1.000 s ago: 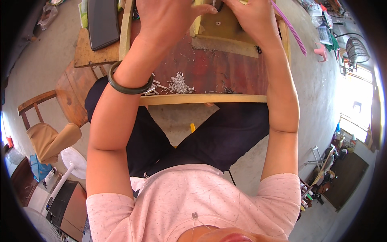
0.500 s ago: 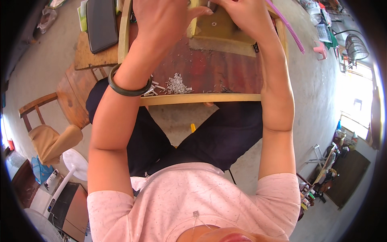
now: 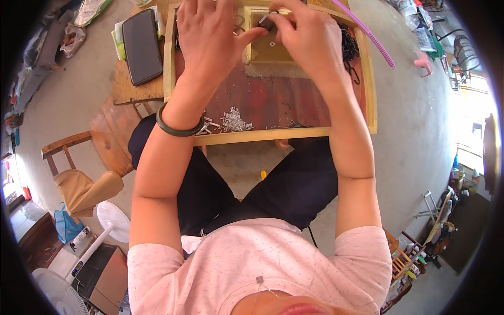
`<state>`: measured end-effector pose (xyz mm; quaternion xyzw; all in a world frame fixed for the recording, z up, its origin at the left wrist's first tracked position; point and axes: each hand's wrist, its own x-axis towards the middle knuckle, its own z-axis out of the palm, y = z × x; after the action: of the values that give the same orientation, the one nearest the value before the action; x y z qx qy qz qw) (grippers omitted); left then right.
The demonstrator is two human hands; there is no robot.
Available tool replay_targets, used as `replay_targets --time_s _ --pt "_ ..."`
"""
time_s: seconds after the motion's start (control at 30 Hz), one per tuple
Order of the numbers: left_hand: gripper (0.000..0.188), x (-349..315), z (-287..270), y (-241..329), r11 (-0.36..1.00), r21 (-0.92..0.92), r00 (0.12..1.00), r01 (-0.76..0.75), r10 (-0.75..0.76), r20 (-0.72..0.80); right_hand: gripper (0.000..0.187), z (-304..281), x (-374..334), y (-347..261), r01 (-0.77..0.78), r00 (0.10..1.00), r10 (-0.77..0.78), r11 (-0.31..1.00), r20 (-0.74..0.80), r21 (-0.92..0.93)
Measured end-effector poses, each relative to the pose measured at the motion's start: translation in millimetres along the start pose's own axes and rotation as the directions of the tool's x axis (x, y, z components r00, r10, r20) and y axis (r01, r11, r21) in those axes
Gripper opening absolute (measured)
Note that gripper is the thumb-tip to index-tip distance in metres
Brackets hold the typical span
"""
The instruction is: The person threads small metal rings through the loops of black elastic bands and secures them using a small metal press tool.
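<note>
My left hand [image 3: 207, 44] lies over the left side of a shallow wooden-framed tray [image 3: 273, 135], fingers stretched out and thumb spread, with nothing visible in it. Its thumb tip comes close to a small dark piece with a silvery end [image 3: 266, 22]. The thumb and forefinger of my right hand [image 3: 312, 44] are pinched at that piece, above a yellowish wooden block [image 3: 278, 52] with a small hole. Part of the piece is hidden by the fingers. Small silvery metal tubes [image 3: 233, 121] lie heaped near the tray's front edge.
Black bent wire pieces [image 3: 349, 47] lie along the tray's right side. A purple ribbed strip [image 3: 373, 39] sticks out over its right rim. To the left, a black phone [image 3: 142, 47] rests on a wooden surface [image 3: 123, 86]. A wooden chair [image 3: 65, 139] and white fan [image 3: 113, 220] stand farther left.
The view has shifted, so more of the tray and both hands shows. The small dark piece at the right fingertips is now visible. My left fingers remain stretched.
</note>
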<state>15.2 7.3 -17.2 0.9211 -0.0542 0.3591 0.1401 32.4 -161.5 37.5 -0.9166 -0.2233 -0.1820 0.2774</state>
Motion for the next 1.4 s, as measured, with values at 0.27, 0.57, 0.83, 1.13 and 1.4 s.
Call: replay_targets --time_s 0.27,0.57,0.83,1.13,1.4 --pt "0.014 8.3 -10.2 5.1 0.862 -0.437 0.966 -0.255 0.205 -0.160 0.012 -4.5 -5.5 29.8 -0.242 0.957 0.080 0.745 0.277 0.621" --pt "0.012 3.6 -29.4 -44.5 0.918 -0.242 0.947 0.314 -0.283 0.155 0.017 -4.2 -26.4 21.3 -0.168 0.965 0.025 0.825 0.262 0.540" --pt "0.023 -2.3 -46.1 -31.8 0.868 -0.345 0.932 0.357 -0.356 0.069 0.011 60.7 -73.6 -25.3 0.384 0.813 -0.482 0.866 0.327 0.322" --pt "0.021 -5.7 -54.1 -31.1 0.878 -0.405 0.964 0.254 -0.263 0.036 0.014 79.6 -78.6 -40.1 0.467 0.768 -0.533 0.846 0.355 0.259" --pt "0.021 -5.7 -56.4 -30.8 0.856 -0.429 0.956 0.289 -0.281 0.083 0.022 80.3 -77.4 -35.3 0.475 0.748 -0.566 0.821 0.347 0.317"
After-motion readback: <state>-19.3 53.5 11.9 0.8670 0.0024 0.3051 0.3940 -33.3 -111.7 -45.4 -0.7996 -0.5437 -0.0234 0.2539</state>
